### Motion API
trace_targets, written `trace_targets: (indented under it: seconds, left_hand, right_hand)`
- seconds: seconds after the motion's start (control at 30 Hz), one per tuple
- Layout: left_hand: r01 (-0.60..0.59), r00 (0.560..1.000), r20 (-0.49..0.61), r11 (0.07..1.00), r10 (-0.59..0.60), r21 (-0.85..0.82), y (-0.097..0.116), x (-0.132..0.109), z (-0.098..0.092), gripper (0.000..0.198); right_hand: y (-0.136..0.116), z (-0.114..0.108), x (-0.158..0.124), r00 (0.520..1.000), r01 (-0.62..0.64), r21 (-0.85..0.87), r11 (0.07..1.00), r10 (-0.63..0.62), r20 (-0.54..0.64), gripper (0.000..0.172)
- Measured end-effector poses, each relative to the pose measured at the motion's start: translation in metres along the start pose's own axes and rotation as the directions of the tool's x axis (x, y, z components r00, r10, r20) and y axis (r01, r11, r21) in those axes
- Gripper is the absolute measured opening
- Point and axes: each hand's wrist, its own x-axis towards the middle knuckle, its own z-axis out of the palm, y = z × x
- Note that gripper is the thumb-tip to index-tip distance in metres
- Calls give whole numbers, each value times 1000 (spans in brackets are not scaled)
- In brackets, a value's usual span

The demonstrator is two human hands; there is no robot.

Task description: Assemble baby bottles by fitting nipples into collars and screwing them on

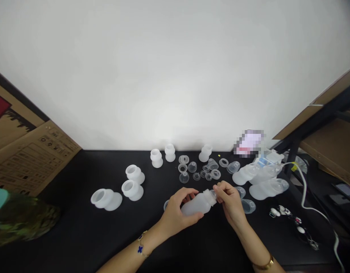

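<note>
My left hand (176, 212) is wrapped around a translucent white baby bottle (196, 204), tilted with its neck to the right. A collar ring sits on the bottle's neck. At that end, my right hand (229, 199) pinches the clear teat (212, 193); its fingertips partly hide it. Behind my hands lie loose clear rings (215, 174), domed caps (184, 177) and small teat parts. Close to my right wrist, a clear cap (248, 206) rests on the table. Part of another clear piece (166, 204) shows beside my left hand.
Several open white bottles (106, 199) stand or lean on the black table (86, 239) at the left and back. Capped bottles (267, 189) lie at the right, near a white cable (305, 189) and a beaded strap (294, 223). Cardboard (46, 159) borders the left side.
</note>
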Motion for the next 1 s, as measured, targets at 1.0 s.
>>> trace_targets:
  seconds: [1.0]
  left_hand:
    - [171, 963, 164, 956, -213, 238, -13, -6, 11, 72]
  right_hand:
    - [28, -1, 6, 970, 0, -698, 716, 170, 174, 24]
